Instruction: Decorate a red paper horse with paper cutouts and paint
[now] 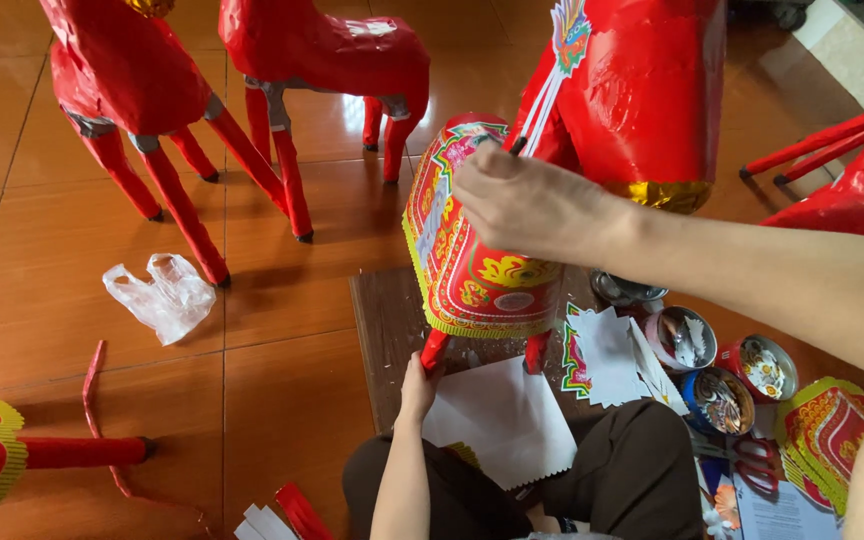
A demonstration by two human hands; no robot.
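Two hands on horse [592,110]: your left hand [419,385] grips a leg [434,350], right hand [532,205] pinches a tool [518,146]. Keep that leg braced, press trim [467,250] flat.

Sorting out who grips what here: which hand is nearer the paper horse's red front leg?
Left. The left hand grips the red leg at its base, while the right hand is up on the horse's patterned body.

Glossy orange-brown floor tiles [42,300] reflect daylight; a pale stone step [857,55] sits top right.
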